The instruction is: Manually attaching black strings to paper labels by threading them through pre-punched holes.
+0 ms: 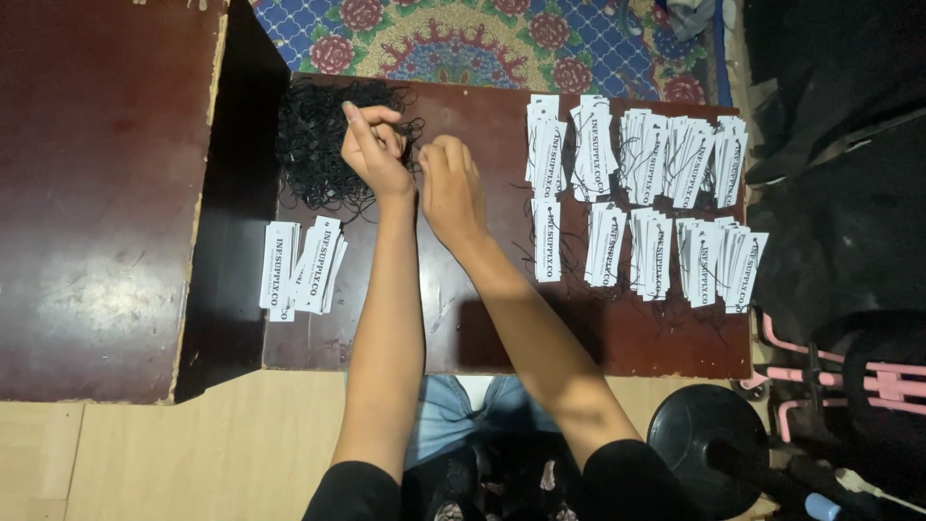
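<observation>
Far to the left of both hands, a small fanned pile of white paper tags (301,266) on the dark tabletop (463,338), long axes running away from the body, well apart from either hand. Just left of and beyond the left hand (374,154), a tangled heap of black strings (323,145), touching that hand's fingertips; clearly nearer to the left hand than to the right. Left hand raised at the heap's right edge, fingers pressed together in a pinch on a thin black strand. Right hand (449,188) just beside it, fingers curled and drawn together toward the same strand; whether actually gripping it, cannot tell. To the right of the right hand, two rows of strung tags (641,193) in overlapping bundles, long axes again pointing away from the body, near but apart from that hand.
</observation>
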